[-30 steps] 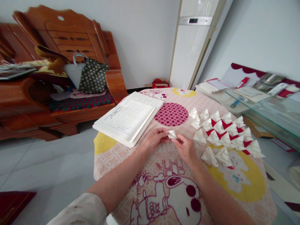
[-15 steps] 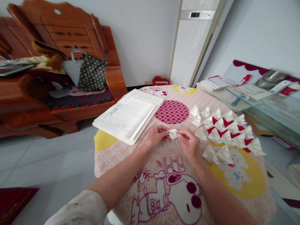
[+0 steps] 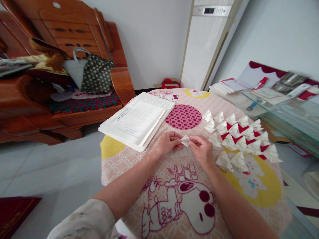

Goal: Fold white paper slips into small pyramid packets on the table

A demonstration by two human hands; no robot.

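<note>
A small folded white paper piece (image 3: 184, 140) is pinched between both hands above the table's middle. My left hand (image 3: 169, 142) grips its left side, thumb and fingers closed. On its right edge, my right hand (image 3: 201, 148) has its fingertips closed. Beyond my right hand stand several folded paper pieces (image 3: 241, 144) in rows, pointed at the top, with red showing between some of them. A pair of similar folded pieces (image 3: 223, 161) sits nearer to me, beside my right forearm. Left of my hands lies a stack of printed paper sheets (image 3: 136, 121).
A patterned pink cloth covers the round table (image 3: 139, 172). To the right is a glass shelf (image 3: 281, 111) holding papers and metal bowls. A wooden bench (image 3: 87, 114) with a star-patterned bag (image 3: 96, 74) stands at the left; a tall white cabinet-like unit (image 3: 208, 46) stands behind.
The paper piece has turned a little between my fingers, and its outline now looks more pinched in. Both hands stay at nearly the same place; the camera view has shifted slightly.
</note>
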